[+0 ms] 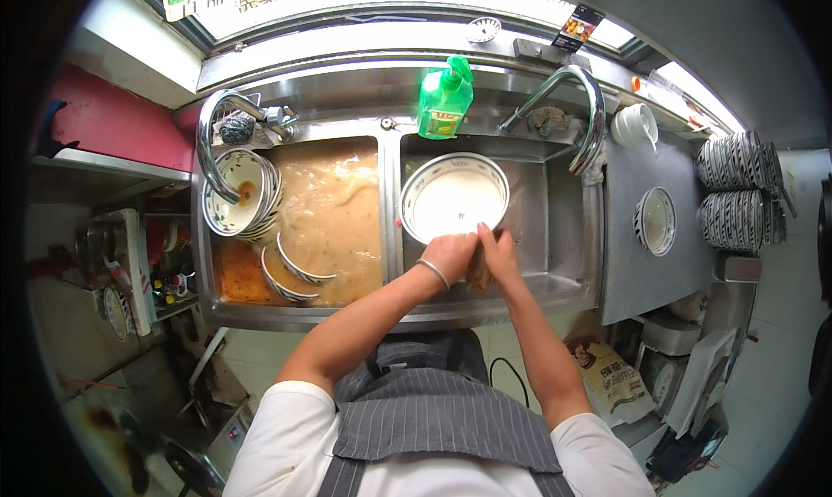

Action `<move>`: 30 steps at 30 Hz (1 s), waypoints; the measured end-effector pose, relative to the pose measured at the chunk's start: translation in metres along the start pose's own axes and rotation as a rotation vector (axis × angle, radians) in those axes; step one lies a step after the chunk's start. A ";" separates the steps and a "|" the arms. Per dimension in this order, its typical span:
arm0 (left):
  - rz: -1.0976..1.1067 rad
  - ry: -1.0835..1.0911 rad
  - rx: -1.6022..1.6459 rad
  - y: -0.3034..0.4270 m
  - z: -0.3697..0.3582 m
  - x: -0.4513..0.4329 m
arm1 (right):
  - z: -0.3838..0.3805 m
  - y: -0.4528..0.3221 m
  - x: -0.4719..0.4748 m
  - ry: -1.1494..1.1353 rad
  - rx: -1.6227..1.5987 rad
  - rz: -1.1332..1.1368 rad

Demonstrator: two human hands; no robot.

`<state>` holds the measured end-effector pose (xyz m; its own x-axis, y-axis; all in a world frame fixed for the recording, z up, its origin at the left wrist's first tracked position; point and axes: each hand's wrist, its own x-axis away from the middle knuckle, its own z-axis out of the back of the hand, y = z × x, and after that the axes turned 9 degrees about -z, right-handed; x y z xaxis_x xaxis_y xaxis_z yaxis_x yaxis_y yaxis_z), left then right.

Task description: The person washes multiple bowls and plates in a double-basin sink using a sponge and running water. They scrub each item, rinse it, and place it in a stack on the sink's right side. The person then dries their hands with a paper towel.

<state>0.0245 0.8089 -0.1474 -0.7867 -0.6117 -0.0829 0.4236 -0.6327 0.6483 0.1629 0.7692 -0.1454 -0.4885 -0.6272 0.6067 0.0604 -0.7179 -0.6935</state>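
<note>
My left hand, with a bangle at the wrist, and my right hand are side by side over the front of the right sink basin. Both are closed around a wet-looking brown rag, whose lower end hangs between them; the rest is hidden in my grip. Just beyond my knuckles, a large white bowl with a patterned rim sits upright in the basin. Its near edge is partly covered by my hands.
Murky water fills the left basin, with a bowl stack and half-sunken bowls. Two curved faucets and a green pump bottle stand behind. Stacked bowls and a single bowl are at right.
</note>
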 end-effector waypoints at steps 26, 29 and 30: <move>0.602 -0.183 -0.230 -0.199 -0.024 0.152 | -0.098 0.034 -0.154 -0.138 0.418 0.298; 0.808 -0.664 -0.122 -0.215 -0.037 0.148 | -0.090 0.013 -0.136 -0.623 0.396 0.342; 0.849 -0.770 -0.062 -0.234 -0.052 0.154 | -0.080 -0.002 -0.131 -0.826 0.512 0.262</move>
<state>-0.1726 0.8378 -0.3517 -0.2933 -0.4133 0.8621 0.9536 -0.1900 0.2334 0.1568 0.8767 -0.2546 0.3384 -0.6578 0.6729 0.5415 -0.4487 -0.7109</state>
